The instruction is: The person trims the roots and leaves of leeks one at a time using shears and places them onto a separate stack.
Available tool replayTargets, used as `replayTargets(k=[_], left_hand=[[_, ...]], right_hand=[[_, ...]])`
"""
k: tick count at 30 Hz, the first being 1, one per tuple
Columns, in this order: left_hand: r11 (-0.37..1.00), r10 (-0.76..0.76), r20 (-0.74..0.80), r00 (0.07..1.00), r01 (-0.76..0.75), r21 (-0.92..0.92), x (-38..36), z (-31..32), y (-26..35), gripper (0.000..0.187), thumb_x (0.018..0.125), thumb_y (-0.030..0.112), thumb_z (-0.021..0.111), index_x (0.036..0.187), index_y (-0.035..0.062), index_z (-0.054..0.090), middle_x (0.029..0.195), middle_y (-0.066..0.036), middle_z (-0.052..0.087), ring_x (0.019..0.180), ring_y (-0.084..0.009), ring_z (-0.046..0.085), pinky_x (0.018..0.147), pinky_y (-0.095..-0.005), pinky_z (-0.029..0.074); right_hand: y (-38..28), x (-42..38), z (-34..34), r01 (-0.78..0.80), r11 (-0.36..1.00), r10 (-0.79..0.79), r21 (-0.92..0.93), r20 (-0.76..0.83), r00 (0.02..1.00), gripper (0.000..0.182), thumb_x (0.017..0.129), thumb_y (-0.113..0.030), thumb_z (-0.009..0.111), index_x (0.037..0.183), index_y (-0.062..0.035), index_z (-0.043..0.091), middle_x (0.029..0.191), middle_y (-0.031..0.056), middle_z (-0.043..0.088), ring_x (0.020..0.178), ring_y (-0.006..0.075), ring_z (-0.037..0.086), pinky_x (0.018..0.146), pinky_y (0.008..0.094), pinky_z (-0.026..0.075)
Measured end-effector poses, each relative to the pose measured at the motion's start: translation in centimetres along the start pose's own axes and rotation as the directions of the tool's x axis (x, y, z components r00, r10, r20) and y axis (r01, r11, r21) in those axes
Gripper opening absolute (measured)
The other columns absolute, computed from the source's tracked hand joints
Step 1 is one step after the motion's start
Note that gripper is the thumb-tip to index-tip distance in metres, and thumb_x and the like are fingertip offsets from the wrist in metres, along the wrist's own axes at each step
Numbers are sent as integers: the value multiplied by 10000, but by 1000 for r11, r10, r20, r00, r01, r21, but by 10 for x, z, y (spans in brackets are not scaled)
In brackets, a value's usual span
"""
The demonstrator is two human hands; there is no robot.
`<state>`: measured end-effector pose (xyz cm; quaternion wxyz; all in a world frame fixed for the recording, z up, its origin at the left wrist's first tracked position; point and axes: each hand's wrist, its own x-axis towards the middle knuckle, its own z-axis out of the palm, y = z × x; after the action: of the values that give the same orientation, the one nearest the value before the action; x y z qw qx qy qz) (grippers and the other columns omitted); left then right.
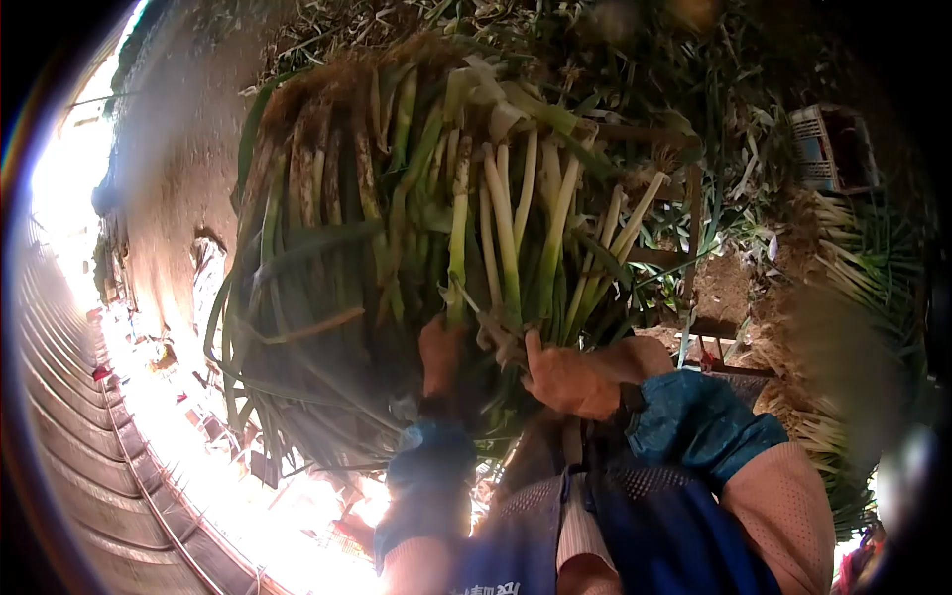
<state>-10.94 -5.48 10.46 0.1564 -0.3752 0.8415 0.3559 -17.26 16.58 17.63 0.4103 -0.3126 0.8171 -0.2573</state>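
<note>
A large pile of green onions (367, 188) lies in front of me, brown roots at the far end and long green leaves towards me. My left hand (442, 354) is closed around the lower part of one green onion (459, 228), whose stalk points away from me. To its right, my right hand (577, 381) is closed with the thumb up, holding a limp, pale strip of outer leaf (499, 340). Several cleaner onions with white stalks (503, 208) lie just beyond my hands. My left fingers are partly hidden by leaves and blur.
Loose leaves and trimmings (734, 149) cover the ground at the back and right. A plastic crate (833, 149) stands at the far right, near bundled onions (858, 248). Wooden bars (692, 233) of a low frame show right of the pile. Bare soil (174, 208) lies left.
</note>
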Motion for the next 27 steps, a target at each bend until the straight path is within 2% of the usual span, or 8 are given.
replayTargets(k=[3,6,8,12,18,21,24,27], left_hand=[[997,20,-17,1000,-21,-79,-2,3,-9,297,705,91,614,958,-63,598,772,-151,640,657,-249,605,616,-338,450],[905,-93,91,991,123,-408,-1,4,-7,267,723,81,609,953,-57,606,729,-71,615,590,-150,550,540,-295,426],[871,-152,140,978,200,-449,-8,-9,12,255,736,78,607,957,-51,610,702,-34,584,571,-103,506,504,-268,399],[850,-110,129,986,161,-501,-7,-11,8,253,751,84,603,971,-43,608,648,-23,559,535,-81,475,469,-249,372],[961,-104,86,991,122,-248,-14,-9,10,259,754,92,597,967,-55,601,619,-46,552,513,-96,478,461,-262,379],[932,-138,125,983,171,-319,-20,-11,5,258,754,92,594,964,-57,601,625,-50,557,519,-101,488,468,-267,389],[960,145,6,989,-139,-245,-15,-9,-15,243,761,100,587,947,-57,601,616,-43,552,511,-100,488,457,-263,385],[902,-145,90,985,169,-398,-26,-16,7,236,767,124,589,928,-47,606,619,-43,553,504,-100,491,452,-266,389]], right_hand=[[0,-19,1,6,1000,-7,26,58,998,504,755,-180,590,1108,98,361,754,238,597,678,331,628,555,398,502],[7,-27,9,21,998,-23,60,26,999,465,756,-172,582,1071,98,373,729,238,594,684,350,624,565,414,503],[8,-15,12,-32,995,31,92,14,999,430,753,-165,580,1033,99,388,701,234,591,689,358,622,573,425,503],[26,39,34,-8,998,21,65,-190,982,427,761,-161,561,1031,121,386,652,217,582,600,359,599,522,428,484],[56,86,62,111,994,-112,-23,-365,924,593,790,-195,550,1168,189,302,682,226,580,547,368,576,491,427,467],[41,69,48,86,996,-72,30,-314,947,611,774,-187,557,1168,203,301,694,240,565,556,366,566,500,428,464],[20,46,32,-29,993,47,118,-153,987,526,767,-171,548,1113,177,359,706,239,572,594,368,575,528,439,468],[20,44,38,-12,996,28,85,-188,982,374,772,-163,528,1019,108,454,726,220,603,656,368,609,575,453,481]])
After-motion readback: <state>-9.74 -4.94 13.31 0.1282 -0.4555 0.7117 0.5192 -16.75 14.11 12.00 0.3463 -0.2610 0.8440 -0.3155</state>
